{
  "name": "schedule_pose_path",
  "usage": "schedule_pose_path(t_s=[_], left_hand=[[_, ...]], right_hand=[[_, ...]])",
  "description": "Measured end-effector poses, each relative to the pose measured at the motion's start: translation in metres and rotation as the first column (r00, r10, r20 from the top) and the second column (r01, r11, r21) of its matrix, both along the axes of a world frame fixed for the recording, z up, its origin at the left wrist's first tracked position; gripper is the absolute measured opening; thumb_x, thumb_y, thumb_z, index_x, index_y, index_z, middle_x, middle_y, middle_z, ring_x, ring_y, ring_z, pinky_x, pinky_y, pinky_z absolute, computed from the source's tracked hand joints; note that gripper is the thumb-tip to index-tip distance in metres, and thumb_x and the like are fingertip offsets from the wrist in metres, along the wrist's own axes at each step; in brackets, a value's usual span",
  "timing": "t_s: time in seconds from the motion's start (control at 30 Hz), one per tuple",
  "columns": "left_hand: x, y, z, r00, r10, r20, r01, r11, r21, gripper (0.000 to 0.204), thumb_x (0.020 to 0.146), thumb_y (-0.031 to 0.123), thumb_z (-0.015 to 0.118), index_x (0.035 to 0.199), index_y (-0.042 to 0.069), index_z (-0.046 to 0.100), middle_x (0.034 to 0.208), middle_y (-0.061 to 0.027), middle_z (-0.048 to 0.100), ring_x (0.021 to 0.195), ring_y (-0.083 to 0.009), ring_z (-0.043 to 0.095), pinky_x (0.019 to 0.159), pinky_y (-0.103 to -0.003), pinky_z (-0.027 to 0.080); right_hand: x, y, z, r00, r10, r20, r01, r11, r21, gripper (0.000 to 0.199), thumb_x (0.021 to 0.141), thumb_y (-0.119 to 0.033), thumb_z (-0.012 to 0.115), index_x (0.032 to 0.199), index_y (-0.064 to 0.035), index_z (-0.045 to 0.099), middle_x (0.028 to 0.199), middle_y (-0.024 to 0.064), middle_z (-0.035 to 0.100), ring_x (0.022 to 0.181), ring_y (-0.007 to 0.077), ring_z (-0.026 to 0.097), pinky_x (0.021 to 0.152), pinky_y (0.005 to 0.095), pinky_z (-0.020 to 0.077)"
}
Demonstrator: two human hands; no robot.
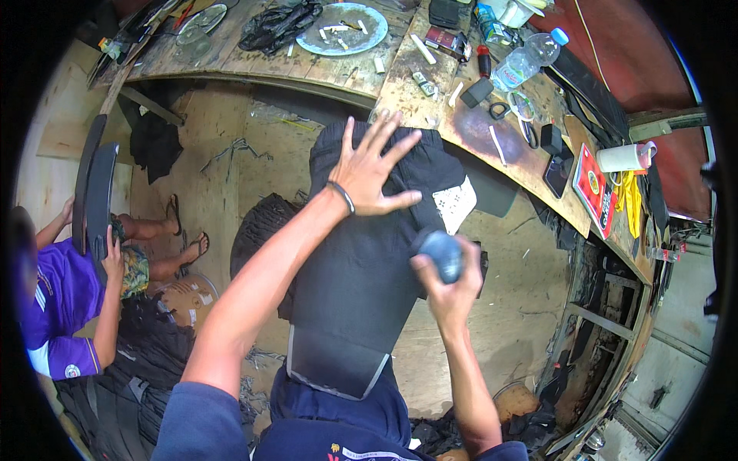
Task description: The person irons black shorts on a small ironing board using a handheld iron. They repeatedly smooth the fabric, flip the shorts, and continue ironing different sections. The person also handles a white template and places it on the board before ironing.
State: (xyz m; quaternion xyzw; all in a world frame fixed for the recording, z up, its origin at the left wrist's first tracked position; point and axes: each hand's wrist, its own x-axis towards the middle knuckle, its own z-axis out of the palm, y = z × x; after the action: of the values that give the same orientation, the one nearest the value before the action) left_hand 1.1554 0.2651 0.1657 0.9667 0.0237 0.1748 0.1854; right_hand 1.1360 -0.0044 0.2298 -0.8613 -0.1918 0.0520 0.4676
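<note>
— Two hands are seen on one big piece: what is being handled?

— A long black panel [350, 292], covered in dark fabric, is propped between the person's lap and the edge of the curved wooden tabletop [430, 92], its upper end leaning against that edge. A white patch [455, 203] is seen on its right side, near the top.

— How is it steadied?

— The left hand [370, 173] is laid flat on the upper part of the panel, fingers spread wide; nothing is held in that grip. A dark band [341, 195] is worn at the wrist.

— And the other hand?

— The right hand [446, 286] is closed around a small rounded blue-grey object [443, 255], which is held against the panel's right edge (what kind of tool it is cannot be told).

— What else is nearby?

— At the left, another person in a purple shirt [58, 303] is seated with a second dark panel [94, 196] held upright. On the tabletop a round plate [342, 29], a plastic water bottle [526, 60] and scissors [507, 109] are seen, well apart from the hands.
</note>
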Motion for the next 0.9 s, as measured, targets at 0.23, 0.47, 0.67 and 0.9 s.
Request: schedule_pose_path(t_s=[0.23, 0.47, 0.67, 0.9], left_hand=[[-0.013, -0.003, 0.035, 0.988, 0.124, 0.087, -0.113, 0.986, -0.121, 0.076, 0.098, 0.051, 0.075, 0.162, 0.019, 0.051, 0.173, -0.0219, 0.037, 0.162, -0.0407, 0.035, 0.130, -0.068, 0.024], [-0.240, -0.077, -0.009, 0.803, 0.376, -0.462, -0.587, 0.372, -0.719, 0.071, 0.110, 0.048, 0.063, 0.153, -0.007, 0.051, 0.159, -0.0345, 0.053, 0.147, -0.0485, 0.054, 0.124, -0.048, 0.042], [-0.349, -0.114, 0.019, 0.684, 0.088, -0.724, -0.725, 0.191, -0.662, 0.068, 0.116, 0.047, 0.051, 0.163, -0.002, 0.046, 0.157, -0.0295, 0.059, 0.153, -0.0404, 0.051, 0.127, -0.044, 0.038], [-0.179, -0.098, 0.048, 0.867, 0.362, -0.342, -0.456, 0.853, -0.252, 0.117, 0.093, 0.074, 0.068, 0.176, 0.007, 0.021, 0.180, -0.0326, 0.014, 0.168, -0.0483, 0.014, 0.129, -0.075, 0.011]], right_hand=[[0.021, 0.045, -0.048, 0.874, -0.139, 0.465, 0.143, 0.989, 0.027, 0.080, 0.084, -0.020, 0.097, 0.150, -0.0100, 0.053, 0.138, 0.0249, 0.053, 0.129, 0.0439, 0.056, 0.105, 0.0528, 0.0505], [-0.017, 0.021, -0.086, 0.914, -0.110, 0.390, 0.122, 0.992, -0.006, 0.082, 0.083, 0.002, 0.087, 0.154, -0.0164, 0.051, 0.144, 0.0268, 0.049, 0.131, 0.0493, 0.055, 0.110, 0.0564, 0.0492], [-0.109, -0.008, -0.052, 0.896, 0.019, 0.443, -0.005, 0.999, -0.033, 0.076, 0.088, -0.002, 0.087, 0.153, -0.0112, 0.048, 0.151, 0.0267, 0.046, 0.143, 0.0469, 0.046, 0.118, 0.0568, 0.0386], [-0.048, 0.013, -0.049, 0.904, -0.102, 0.416, 0.130, 0.991, -0.041, 0.077, 0.093, -0.008, 0.087, 0.158, -0.0063, 0.044, 0.146, 0.0263, 0.048, 0.141, 0.0464, 0.047, 0.119, 0.0569, 0.0381]])
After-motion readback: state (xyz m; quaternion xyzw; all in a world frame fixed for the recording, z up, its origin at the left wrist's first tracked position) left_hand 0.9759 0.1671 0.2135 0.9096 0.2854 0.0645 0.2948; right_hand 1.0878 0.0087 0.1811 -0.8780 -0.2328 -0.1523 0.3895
